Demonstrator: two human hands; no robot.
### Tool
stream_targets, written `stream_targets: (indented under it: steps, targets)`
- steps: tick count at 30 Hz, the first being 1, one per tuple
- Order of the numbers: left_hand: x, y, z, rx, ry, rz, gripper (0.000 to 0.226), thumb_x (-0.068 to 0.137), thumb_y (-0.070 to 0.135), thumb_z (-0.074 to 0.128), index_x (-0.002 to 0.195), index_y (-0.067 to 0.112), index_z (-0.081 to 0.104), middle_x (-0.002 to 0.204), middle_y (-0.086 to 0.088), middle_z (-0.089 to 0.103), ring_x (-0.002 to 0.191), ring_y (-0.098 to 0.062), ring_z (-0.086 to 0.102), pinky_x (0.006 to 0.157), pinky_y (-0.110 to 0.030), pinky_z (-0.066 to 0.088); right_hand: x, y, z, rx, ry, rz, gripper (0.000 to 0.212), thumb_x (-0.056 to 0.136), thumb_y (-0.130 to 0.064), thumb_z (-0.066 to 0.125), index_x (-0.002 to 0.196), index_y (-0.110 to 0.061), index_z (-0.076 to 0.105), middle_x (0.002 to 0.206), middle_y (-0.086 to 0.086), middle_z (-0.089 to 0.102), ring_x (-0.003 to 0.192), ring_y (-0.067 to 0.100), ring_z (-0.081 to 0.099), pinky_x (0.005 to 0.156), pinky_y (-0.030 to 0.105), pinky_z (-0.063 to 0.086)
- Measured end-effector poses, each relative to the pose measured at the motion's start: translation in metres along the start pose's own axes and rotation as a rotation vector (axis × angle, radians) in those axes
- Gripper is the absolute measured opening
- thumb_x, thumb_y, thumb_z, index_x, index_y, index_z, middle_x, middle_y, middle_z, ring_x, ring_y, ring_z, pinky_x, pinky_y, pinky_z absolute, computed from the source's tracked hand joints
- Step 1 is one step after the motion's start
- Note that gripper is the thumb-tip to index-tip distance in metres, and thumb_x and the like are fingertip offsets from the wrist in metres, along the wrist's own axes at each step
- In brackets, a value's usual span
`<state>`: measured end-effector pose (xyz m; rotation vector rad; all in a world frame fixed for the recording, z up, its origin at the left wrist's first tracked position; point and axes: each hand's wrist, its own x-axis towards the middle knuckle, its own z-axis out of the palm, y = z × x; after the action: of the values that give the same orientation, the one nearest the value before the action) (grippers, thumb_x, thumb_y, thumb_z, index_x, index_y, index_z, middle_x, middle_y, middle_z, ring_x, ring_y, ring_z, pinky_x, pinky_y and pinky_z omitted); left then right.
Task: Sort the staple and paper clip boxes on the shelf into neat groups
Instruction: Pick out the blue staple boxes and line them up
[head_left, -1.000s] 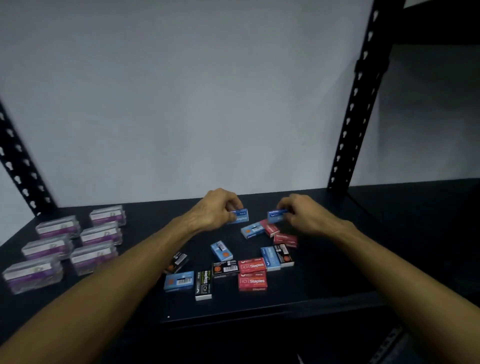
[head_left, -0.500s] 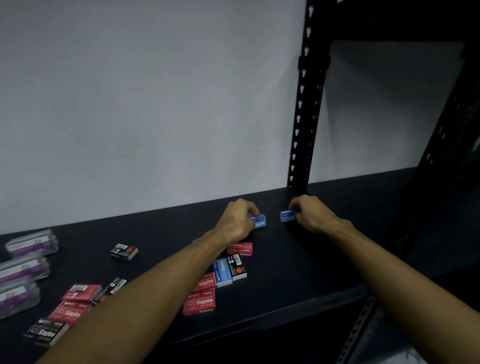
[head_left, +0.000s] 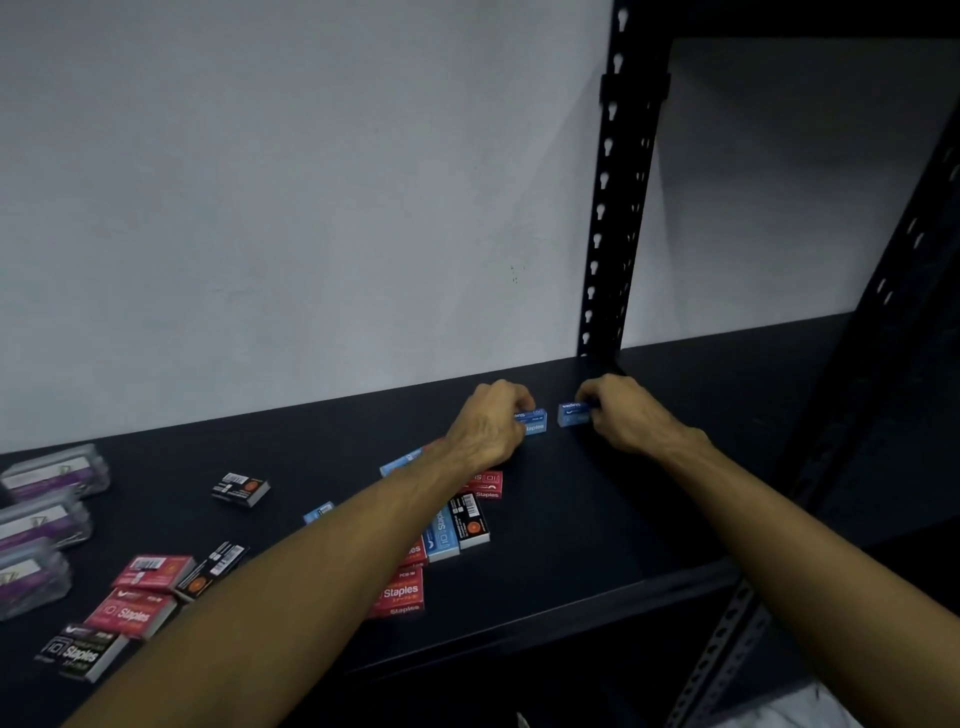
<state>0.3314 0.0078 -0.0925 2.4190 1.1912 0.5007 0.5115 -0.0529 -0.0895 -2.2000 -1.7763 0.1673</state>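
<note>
- Nearest, at the shelf's (head_left: 597, 525) front left, a black staple box (head_left: 85, 650) and 2 red staple boxes (head_left: 132, 613) lie loosely mixed, with another black box (head_left: 213, 569) tilted beside them; this cluster looks not yet sorted.
- Just right of the left forearm, a red box marked Staples (head_left: 400, 592), a blue box (head_left: 441, 535), a black box with a barcode (head_left: 469, 519) and another red box (head_left: 485, 484) sit touching or overlapping, colours mixed.
- At the far left edge, clear paper clip boxes (head_left: 47, 519) with purple labels stand in a tidy group, well apart from the staples, so that kind seems already grouped.
- A lone black box (head_left: 240, 488) rests mid-shelf, apart from everything.
- Farther back, near the black upright post (head_left: 613, 208), the left hand (head_left: 488, 423) has its grip curled round 1 blue staple box (head_left: 532, 421), and the right hand (head_left: 623, 415) pinches a 2nd blue staple box (head_left: 571, 414).
- Both blue boxes sit low at the shelf surface, close together but not touching, probably to start a blue group in the bare back corner.
</note>
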Motion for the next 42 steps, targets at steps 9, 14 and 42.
stream_targets:
  steps: [9,14,42]
  targets:
    - [-0.007,0.0,-0.007,0.027,-0.03,0.033,0.053,0.088,0.004,0.064,0.137,0.02,0.052,0.134,-0.006,0.058,0.121,-0.023,0.056,0.101,-0.038,0.048,-0.002,0.003,0.006,0.033,0.038,0.017,0.046,0.091,-0.002,0.052,0.136,-0.014,0.053,0.132,0.011,0.055,0.115,0.026,0.057,0.098,0.035,0.047]
    - [-0.017,-0.01,-0.035,0.085,-0.068,0.089,0.059,0.09,0.016,0.068,0.144,0.02,0.044,0.138,-0.007,0.054,0.123,-0.024,0.055,0.101,-0.034,0.046,-0.008,0.0,0.002,0.012,0.02,0.037,0.061,0.093,-0.01,0.053,0.15,-0.017,0.032,0.142,0.015,0.041,0.121,0.032,0.052,0.1,0.04,0.045]
    - [-0.149,-0.118,-0.136,0.041,-0.261,-0.062,0.036,0.088,0.014,0.07,0.122,0.025,0.064,0.103,0.016,0.061,0.096,-0.001,0.058,0.078,-0.014,0.045,-0.029,-0.156,0.05,-0.067,-0.074,-0.49,0.031,0.096,-0.023,0.055,0.126,-0.027,0.062,0.131,-0.007,0.057,0.12,0.015,0.046,0.097,0.036,0.044]
